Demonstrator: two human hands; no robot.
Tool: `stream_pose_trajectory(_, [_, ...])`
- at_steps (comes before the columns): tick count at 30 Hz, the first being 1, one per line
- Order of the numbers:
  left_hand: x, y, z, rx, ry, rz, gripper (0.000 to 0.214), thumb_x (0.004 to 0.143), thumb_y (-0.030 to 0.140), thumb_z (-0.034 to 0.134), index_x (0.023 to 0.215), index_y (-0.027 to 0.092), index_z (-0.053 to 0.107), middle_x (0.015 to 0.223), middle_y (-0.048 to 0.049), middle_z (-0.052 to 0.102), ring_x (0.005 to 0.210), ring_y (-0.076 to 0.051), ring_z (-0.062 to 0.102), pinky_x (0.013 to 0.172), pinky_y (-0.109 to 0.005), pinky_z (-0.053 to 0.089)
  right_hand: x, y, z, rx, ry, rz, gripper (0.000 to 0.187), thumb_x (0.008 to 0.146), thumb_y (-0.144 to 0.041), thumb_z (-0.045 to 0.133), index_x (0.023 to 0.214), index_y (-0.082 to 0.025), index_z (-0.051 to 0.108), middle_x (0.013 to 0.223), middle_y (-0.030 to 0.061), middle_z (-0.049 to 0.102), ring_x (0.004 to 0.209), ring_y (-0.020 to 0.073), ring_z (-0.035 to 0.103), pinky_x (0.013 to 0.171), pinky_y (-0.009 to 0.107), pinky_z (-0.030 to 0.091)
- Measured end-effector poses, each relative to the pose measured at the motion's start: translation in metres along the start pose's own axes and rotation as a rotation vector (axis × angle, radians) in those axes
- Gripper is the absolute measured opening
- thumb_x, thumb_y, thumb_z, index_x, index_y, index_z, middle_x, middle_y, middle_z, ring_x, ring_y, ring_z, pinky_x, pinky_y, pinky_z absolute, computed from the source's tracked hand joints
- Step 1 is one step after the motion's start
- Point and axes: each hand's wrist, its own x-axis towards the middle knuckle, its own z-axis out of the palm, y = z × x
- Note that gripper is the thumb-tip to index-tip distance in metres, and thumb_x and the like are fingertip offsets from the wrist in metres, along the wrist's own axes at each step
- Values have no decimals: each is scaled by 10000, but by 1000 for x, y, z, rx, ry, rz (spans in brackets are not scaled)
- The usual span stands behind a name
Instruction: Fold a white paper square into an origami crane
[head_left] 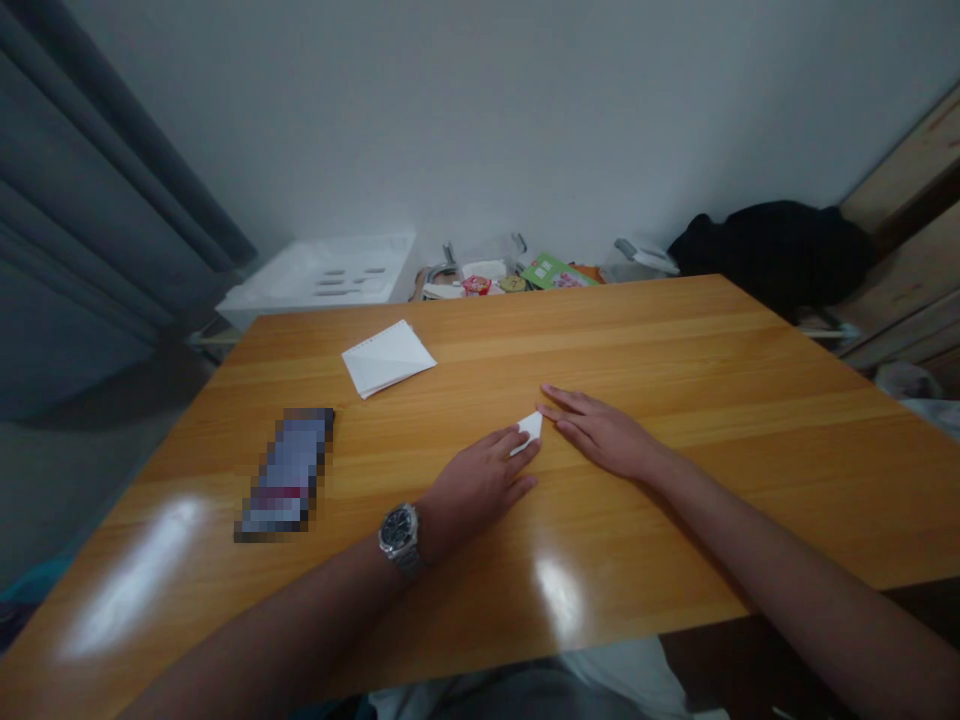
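Note:
A small folded piece of white paper (531, 428) lies on the wooden table, partly covered by my left hand (484, 480). The fingers of that hand stretch over the paper and hold it down flat. My right hand (604, 432) rests palm down on the tabletop just to the right, its fingers extended and spread. One of its fingertips meets the paper's pointed right corner. How much paper lies under the left hand is hidden.
A stack of white paper sheets (388, 358) lies toward the back left of the table (637, 340). A phone (289, 475), blurred out, is at the left. Behind the far edge stand a white tray (330, 270), a green packet (556, 272) and a black cloth item (772, 250).

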Motion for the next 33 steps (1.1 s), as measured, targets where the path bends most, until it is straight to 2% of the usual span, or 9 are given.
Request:
stream_pose_trajectory(8, [-1, 2, 0, 1, 14, -13, 483, 1013, 386, 473, 1441, 165, 449, 1455, -114, 514, 1377, -262, 446, 1138, -403, 408, -1, -4, -4, 29, 64, 26, 470, 1060, -390, 312, 1463, -238, 502, 1570, 74, 414, 1426, 226, 418, 1182, 473, 360])
stream_pose_trajectory(10, [-2, 2, -1, -2, 13, -14, 483, 1014, 389, 470, 1441, 164, 448, 1457, -115, 511, 1370, -261, 452, 1135, -403, 412, -2, -8, -8, -13, 27, -44, 456, 1054, -383, 346, 1473, -268, 487, 1588, 56, 387, 1445, 234, 383, 1192, 488, 337])
stream_pose_trajectory(12, [-1, 3, -2, -7, 11, -14, 478, 1014, 387, 469, 1437, 167, 449, 1460, -116, 507, 1367, -258, 455, 1128, -403, 419, -3, -12, -10, -56, -37, -156, 448, 1034, -396, 416, 1476, -348, 467, 1617, 6, 334, 1476, 259, 321, 1203, 533, 293])
stream_pose_trajectory(14, [-1, 3, -2, -10, 13, -12, 475, 1009, 382, 480, 1434, 172, 452, 1464, -114, 503, 1375, -256, 446, 1129, -402, 419, -3, -14, -11, -89, -55, -196, 441, 1025, -392, 446, 1465, -414, 462, 1630, -35, 300, 1491, 275, 281, 1205, 559, 272])
stream_pose_trajectory(16, [-1, 2, -1, -11, 14, -12, 479, 1005, 378, 490, 1435, 170, 452, 1464, -113, 504, 1384, -256, 436, 1137, -399, 412, -2, -13, -9, -110, -40, -161, 424, 1033, -383, 428, 1452, -430, 477, 1632, -43, 294, 1492, 275, 280, 1204, 554, 278])
stream_pose_trajectory(22, [-3, 1, 0, -27, 8, -10, 490, 1018, 404, 455, 1452, 176, 445, 1469, -114, 507, 1402, -247, 422, 1146, -394, 397, -1, -2, 0, -90, 41, 17, 447, 1043, -420, 366, 1475, -368, 471, 1626, 1, 308, 1444, 274, 383, 1169, 522, 366])
stream_pose_trajectory(26, [-4, -1, -1, -17, 6, -12, 505, 1015, 432, 452, 1458, 188, 448, 1485, -105, 496, 1397, -254, 429, 1160, -410, 366, 0, 0, 3, -79, 59, 35, 453, 1046, -422, 346, 1469, -342, 486, 1595, 16, 375, 1428, 267, 410, 1171, 521, 366])
stream_pose_trajectory(30, [-3, -6, -3, 15, -11, 3, 513, 1021, 466, 423, 1457, 198, 452, 1501, -98, 484, 1410, -247, 415, 1211, -463, 262, 1, -1, 4, -69, 75, 50, 466, 1051, -410, 327, 1454, -276, 519, 1577, 61, 405, 1428, 267, 410, 1180, 516, 354])
stream_pose_trajectory(33, [-2, -8, -5, 43, -8, 13, 524, 1029, 484, 387, 1461, 195, 450, 1504, -95, 485, 1419, -234, 404, 1233, -470, 197, 0, -2, 1, -36, 95, 40, 483, 1053, -409, 320, 1492, -269, 462, 1583, 65, 392, 1442, 259, 391, 1185, 524, 342])
